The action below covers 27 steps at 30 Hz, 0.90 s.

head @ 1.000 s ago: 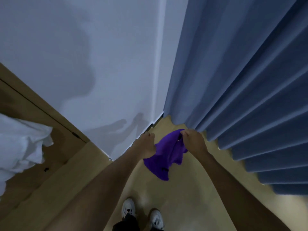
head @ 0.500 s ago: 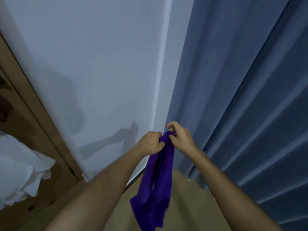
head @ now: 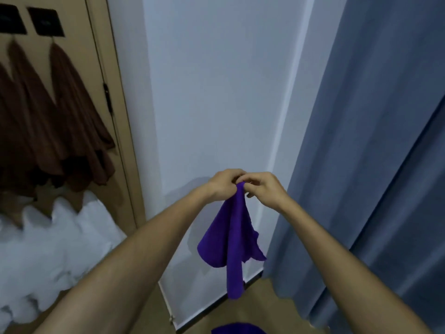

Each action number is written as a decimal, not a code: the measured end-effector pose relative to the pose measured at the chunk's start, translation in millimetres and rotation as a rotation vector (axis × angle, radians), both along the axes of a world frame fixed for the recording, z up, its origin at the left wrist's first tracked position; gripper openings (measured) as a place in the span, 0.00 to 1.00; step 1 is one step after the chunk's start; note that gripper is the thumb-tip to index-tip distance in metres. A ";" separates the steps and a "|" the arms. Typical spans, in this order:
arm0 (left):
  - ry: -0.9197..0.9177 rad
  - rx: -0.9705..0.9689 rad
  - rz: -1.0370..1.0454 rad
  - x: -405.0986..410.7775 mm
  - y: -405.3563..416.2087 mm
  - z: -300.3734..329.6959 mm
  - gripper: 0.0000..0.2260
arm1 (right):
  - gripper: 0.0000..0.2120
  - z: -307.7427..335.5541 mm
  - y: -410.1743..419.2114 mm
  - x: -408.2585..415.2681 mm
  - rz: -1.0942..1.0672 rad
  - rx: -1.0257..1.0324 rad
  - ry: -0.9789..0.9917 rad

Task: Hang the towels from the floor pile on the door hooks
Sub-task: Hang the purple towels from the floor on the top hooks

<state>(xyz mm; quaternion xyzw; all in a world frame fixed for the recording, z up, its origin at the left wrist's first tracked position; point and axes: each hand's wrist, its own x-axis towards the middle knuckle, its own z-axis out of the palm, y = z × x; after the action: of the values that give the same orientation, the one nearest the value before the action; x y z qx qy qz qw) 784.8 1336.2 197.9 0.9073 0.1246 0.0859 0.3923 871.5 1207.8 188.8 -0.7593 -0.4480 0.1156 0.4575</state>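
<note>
A purple towel [head: 231,239] hangs in front of the white wall, its top corner pinched between my left hand [head: 222,185] and my right hand [head: 263,189], which meet at chest height. On the wooden door [head: 96,56] at the left, two black square hooks [head: 47,21] each carry a brown towel [head: 74,121]. Below them hang white towels [head: 62,242]. More purple cloth [head: 238,329] shows at the bottom edge on the floor.
A blue curtain [head: 373,153] fills the right side, reaching down to the tan floor [head: 260,307]. The white wall [head: 216,92] stands straight ahead between door and curtain.
Both hands have lifted the purple towel from near the floor to chest height and come together at its top corner. The view has tilted up, showing the door hooks and brown towels.
</note>
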 end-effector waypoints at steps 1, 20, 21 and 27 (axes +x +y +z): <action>0.006 -0.014 0.008 -6.8 4.7 5.7 0.18 | 0.13 6.2 4.4 -2.6 0.024 0.016 0.032; 0.079 0.287 0.420 -201.3 128.2 74.6 0.06 | 0.03 56.4 165.1 -139.5 0.448 -0.169 0.037; 0.080 0.293 0.452 -218.0 136.6 77.3 0.05 | 0.07 57.0 176.1 -151.0 0.476 -0.215 -0.005; 0.068 0.173 0.545 -302.7 188.4 90.2 0.05 | 0.06 71.8 239.8 -222.6 0.539 0.016 -0.081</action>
<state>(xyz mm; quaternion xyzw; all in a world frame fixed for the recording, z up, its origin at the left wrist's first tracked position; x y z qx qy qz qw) 482.1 1524.6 288.1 0.8727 0.3693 0.1680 0.2717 648.9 1447.6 260.6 -0.6131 -0.6528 0.1991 0.3980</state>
